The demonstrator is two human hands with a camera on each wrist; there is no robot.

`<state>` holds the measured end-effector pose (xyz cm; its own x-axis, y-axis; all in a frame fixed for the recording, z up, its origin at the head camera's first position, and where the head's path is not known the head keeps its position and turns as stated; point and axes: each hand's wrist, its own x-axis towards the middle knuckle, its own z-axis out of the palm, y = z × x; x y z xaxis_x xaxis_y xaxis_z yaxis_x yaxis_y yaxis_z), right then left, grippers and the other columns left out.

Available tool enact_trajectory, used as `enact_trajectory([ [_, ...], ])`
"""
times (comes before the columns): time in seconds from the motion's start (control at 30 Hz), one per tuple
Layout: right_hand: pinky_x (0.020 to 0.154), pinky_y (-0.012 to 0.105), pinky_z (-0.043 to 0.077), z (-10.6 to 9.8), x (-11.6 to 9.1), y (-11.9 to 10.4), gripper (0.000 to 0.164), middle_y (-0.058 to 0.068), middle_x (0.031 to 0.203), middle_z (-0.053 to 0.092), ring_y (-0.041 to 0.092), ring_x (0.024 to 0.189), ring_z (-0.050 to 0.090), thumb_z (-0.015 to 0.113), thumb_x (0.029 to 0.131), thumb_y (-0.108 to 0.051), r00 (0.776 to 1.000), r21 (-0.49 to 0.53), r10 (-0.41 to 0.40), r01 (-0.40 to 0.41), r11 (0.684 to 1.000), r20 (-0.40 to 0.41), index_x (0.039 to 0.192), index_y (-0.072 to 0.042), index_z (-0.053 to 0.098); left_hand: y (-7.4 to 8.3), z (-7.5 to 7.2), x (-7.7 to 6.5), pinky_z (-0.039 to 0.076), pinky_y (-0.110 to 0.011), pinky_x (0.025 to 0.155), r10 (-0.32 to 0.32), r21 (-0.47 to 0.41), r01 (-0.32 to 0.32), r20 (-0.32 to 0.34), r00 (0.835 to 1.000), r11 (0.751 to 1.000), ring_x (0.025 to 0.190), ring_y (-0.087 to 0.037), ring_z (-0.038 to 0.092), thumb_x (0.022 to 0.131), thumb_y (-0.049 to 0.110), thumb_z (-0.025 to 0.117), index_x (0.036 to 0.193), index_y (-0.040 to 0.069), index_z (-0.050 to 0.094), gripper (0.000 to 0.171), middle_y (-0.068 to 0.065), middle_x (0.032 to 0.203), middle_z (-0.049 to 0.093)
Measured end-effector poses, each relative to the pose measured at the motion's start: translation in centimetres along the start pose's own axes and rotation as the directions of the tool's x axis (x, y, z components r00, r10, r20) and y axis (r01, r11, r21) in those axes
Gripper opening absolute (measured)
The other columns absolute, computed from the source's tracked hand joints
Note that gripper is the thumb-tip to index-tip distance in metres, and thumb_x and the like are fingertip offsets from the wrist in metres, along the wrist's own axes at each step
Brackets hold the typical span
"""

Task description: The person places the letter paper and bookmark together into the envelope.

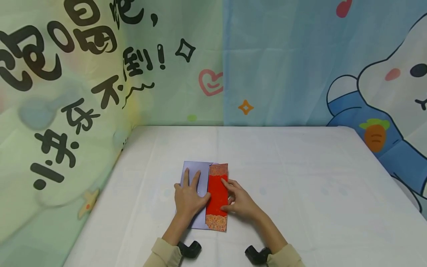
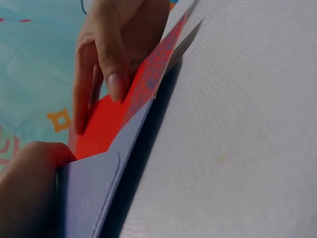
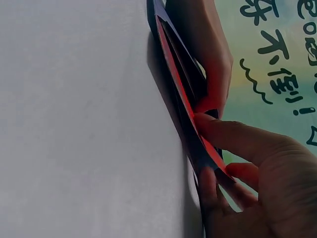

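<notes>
A lavender card-like piece (image 1: 202, 168) lies upright on the table as I see it, with a red panel (image 1: 216, 194) along its right side. Orange floral patterns cover the panel's top and bottom ends. Spread fingers of my left hand (image 1: 189, 198) press on the lavender part, the thumb reaching the red panel's left edge. My right hand (image 1: 245, 202) pinches the panel's right edge between thumb and fingers. From the right wrist, the red panel (image 3: 179, 74) appears edge-on with a gap beside the lavender layer, and its edge is raised. The left wrist view shows the lavender layer (image 2: 94, 183) overlapping the red.
A white cloth covers the table (image 1: 300, 178). Printed curtains (image 1: 273, 66) stand behind it and at the left. Black wrist devices (image 1: 191, 250) sit at both cuffs.
</notes>
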<state>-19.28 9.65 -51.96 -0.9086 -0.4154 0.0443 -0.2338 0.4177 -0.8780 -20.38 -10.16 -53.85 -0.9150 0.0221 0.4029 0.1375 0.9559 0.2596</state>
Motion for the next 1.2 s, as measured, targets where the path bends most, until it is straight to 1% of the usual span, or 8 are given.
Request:
enact_trajectory([
  [0.1, 0.076, 0.034, 0.048, 0.1, 0.5, 0.0, 0.084, 0.012, 0.134, 0.040, 0.022, 0.093, 0.051, 0.080, 0.068, -0.013, 0.999, -0.157, -0.046, 0.042, 0.987, -0.020, 0.140, -0.005, 0.038, 0.0, -0.1, 0.1, 0.044, -0.034, 0.053, 0.003, 0.005, -0.003, 0.000, 1.000, 1.000, 0.071, -0.039, 0.047, 0.069, 0.051, 0.060, 0.132, 0.022, 0.052, 0.069, -0.018, 0.141, 0.036],
  [0.17, 0.083, 0.039, 0.045, 0.2, 0.7, 0.0, 0.084, 0.011, 0.133, 0.042, 0.025, 0.105, 0.044, 0.081, 0.067, -0.017, 0.998, -0.215, -0.062, 0.056, 0.975, -0.019, 0.140, -0.005, 0.040, 0.0, -0.1, 0.1, 0.043, -0.034, 0.052, 0.005, 0.008, -0.005, 0.001, 1.000, 1.000, 0.070, -0.039, 0.047, 0.069, 0.051, 0.060, 0.132, 0.022, 0.052, 0.070, -0.018, 0.141, 0.036],
  [0.23, 0.087, 0.041, 0.042, 0.3, 0.9, 0.0, 0.084, 0.011, 0.133, 0.044, 0.026, 0.111, 0.039, 0.081, 0.066, -0.020, 0.998, -0.247, -0.068, 0.062, 0.967, -0.016, 0.139, -0.007, 0.041, 0.0, -0.1, 0.1, 0.042, -0.034, 0.052, 0.006, 0.012, -0.006, 0.000, 1.000, 1.000, 0.070, -0.039, 0.047, 0.069, 0.051, 0.060, 0.132, 0.022, 0.052, 0.070, -0.018, 0.141, 0.037],
  [0.47, 0.086, 0.041, 0.038, 0.3, 1.5, 0.5, 0.090, 0.008, 0.124, 0.045, 0.022, 0.104, 0.039, 0.083, 0.062, -0.030, 0.994, -0.391, -0.110, 0.094, 0.915, -0.018, 0.139, -0.009, 0.042, 0.1, -0.1, 0.2, 0.042, -0.034, 0.053, 0.007, 0.006, -0.007, -0.011, 1.000, 1.000, 0.070, -0.038, 0.047, 0.069, 0.051, 0.061, 0.131, 0.022, 0.053, 0.070, -0.018, 0.140, 0.038],
  [0.73, 0.084, 0.041, 0.034, 0.1, 2.1, 0.6, 0.093, 0.007, 0.127, 0.044, 0.021, 0.102, 0.039, 0.079, 0.063, -0.045, 0.987, -0.468, -0.159, 0.157, 0.870, 0.037, 0.141, -0.012, 0.040, -0.1, -0.1, 0.2, 0.041, -0.033, 0.050, 0.009, -0.010, -0.009, -0.025, 1.000, 1.000, 0.068, -0.039, 0.046, 0.068, 0.050, 0.060, 0.130, 0.021, 0.054, 0.069, -0.019, 0.139, 0.039],
  [0.9, 0.083, 0.039, 0.034, 0.4, 2.6, 0.6, 0.096, 0.006, 0.127, 0.044, 0.021, 0.101, 0.039, 0.077, 0.062, -0.052, 0.983, -0.494, -0.183, 0.176, 0.851, 0.035, 0.141, -0.013, 0.039, -0.1, -0.1, 0.3, 0.041, -0.034, 0.049, 0.025, 0.000, -0.025, -0.055, 0.998, 1.000, 0.067, -0.039, 0.047, 0.067, 0.050, 0.061, 0.129, 0.020, 0.055, 0.069, -0.019, 0.138, 0.041],
  [1.07, 0.081, 0.036, 0.033, 0.8, 2.9, 0.7, 0.096, 0.005, 0.129, 0.042, 0.019, 0.100, 0.038, 0.073, 0.064, -0.059, 0.980, -0.522, -0.189, 0.191, 0.831, 0.058, 0.143, -0.015, 0.037, -0.2, -0.1, 0.3, 0.042, -0.035, 0.050, 0.009, 0.000, -0.009, -0.022, 1.000, 1.000, 0.068, -0.039, 0.047, 0.067, 0.051, 0.061, 0.131, 0.022, 0.054, 0.070, -0.019, 0.140, 0.039],
  [1.2, 0.081, 0.037, 0.033, 0.8, 2.7, 0.8, 0.096, 0.005, 0.132, 0.042, 0.019, 0.101, 0.038, 0.073, 0.063, -0.059, 0.980, -0.524, -0.192, 0.190, 0.830, 0.050, 0.142, -0.015, 0.039, -0.1, 0.0, 0.2, 0.043, -0.036, 0.052, 0.001, -0.006, -0.001, -0.007, 1.000, 1.000, 0.069, -0.040, 0.047, 0.068, 0.051, 0.061, 0.132, 0.022, 0.053, 0.071, -0.018, 0.141, 0.038],
])
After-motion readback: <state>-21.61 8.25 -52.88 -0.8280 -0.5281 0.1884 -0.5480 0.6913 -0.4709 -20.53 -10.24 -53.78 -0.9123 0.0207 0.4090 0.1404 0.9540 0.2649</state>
